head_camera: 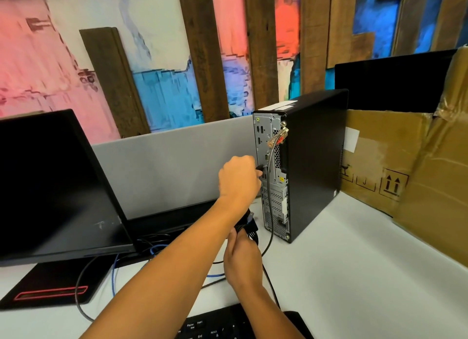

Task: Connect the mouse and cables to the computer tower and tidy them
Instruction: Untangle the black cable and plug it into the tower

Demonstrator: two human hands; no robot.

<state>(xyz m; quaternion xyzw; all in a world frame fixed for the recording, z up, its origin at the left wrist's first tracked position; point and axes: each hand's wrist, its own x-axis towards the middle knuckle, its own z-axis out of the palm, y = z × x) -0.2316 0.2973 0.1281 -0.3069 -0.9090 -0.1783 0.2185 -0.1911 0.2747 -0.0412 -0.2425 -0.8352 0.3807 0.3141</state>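
Note:
The black computer tower (314,161) stands upright on the white desk, its silver rear panel (272,199) turned toward me. My left hand (238,179) grips a black plug (259,170) held against a port midway up that panel. Lower down, my right hand (243,255) holds a bundle of black cables (249,228) just in front of the tower's base. A grey cable (271,176) hangs from the upper rear panel and loops down to the desk. A blue cable (113,275) lies on the desk under the monitor. No mouse is in view.
A large black monitor (50,186) on its stand fills the left. A black keyboard (228,323) lies at the near edge. Cardboard boxes (405,174) crowd the right behind the tower, with a second dark screen (392,82) above. A grey partition (164,166) backs the desk.

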